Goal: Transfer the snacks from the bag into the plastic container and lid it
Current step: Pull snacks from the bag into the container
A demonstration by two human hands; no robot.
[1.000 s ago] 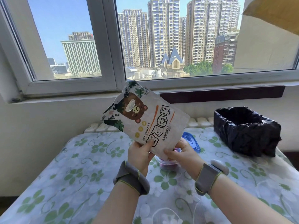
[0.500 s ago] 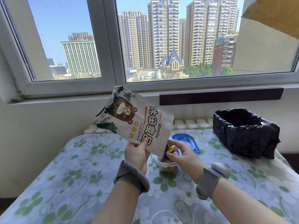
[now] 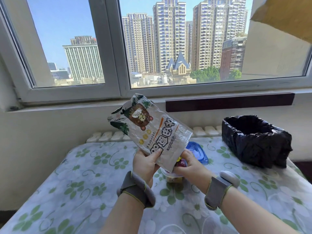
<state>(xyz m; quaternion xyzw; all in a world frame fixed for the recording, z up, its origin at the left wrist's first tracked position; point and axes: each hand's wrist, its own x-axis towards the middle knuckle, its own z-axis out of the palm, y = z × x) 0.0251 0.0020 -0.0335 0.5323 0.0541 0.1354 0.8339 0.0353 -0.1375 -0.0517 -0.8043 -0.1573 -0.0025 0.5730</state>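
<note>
The left hand (image 3: pixel 145 163) pinches the crinkled, glossy snack bag (image 3: pixel 149 130) near its lower edge, thumb on the printed face — the right hand (image 3: pixel 189 163) grips the bag's mouth. The bag tilts mouth-down, steeper than half a second ago. Below the hands sits the small clear plastic container (image 3: pixel 173 177), wrapped snacks (image 3: pixel 181 163) apparently spilling in. Just beyond the right hand lies the blue, rounded lid (image 3: pixel 196 150) on the floral tablecloth (image 3: pixel 84 183).
</note>
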